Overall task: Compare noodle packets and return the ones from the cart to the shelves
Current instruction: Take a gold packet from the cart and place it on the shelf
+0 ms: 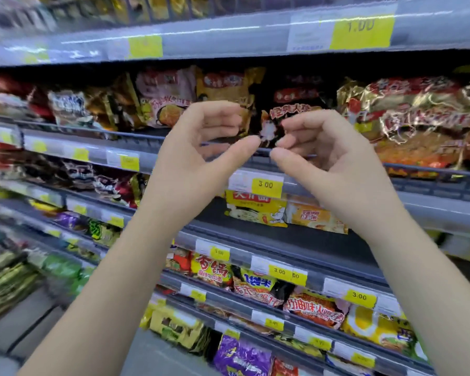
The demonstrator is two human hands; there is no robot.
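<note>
Both my hands are raised in front of a shop shelf of noodle packets. My left hand [201, 142] is curled with thumb and fingers apart and holds nothing. My right hand [326, 147] is curled the same way, its fingertips just in front of a black noodle packet [291, 104] that stands on the shelf. I cannot tell if the fingers touch it. A pink packet [166, 96] and an orange-yellow packet [225, 85] stand behind my left hand. No cart is in view.
A gold and red packet [418, 123] fills the shelf to the right. The shelf rail [432, 175] runs below my hands with a yellow price tag [266, 185]. Lower shelves hold a yellow packet [255, 210] and several more packets. Another shelf edge [228, 36] runs overhead.
</note>
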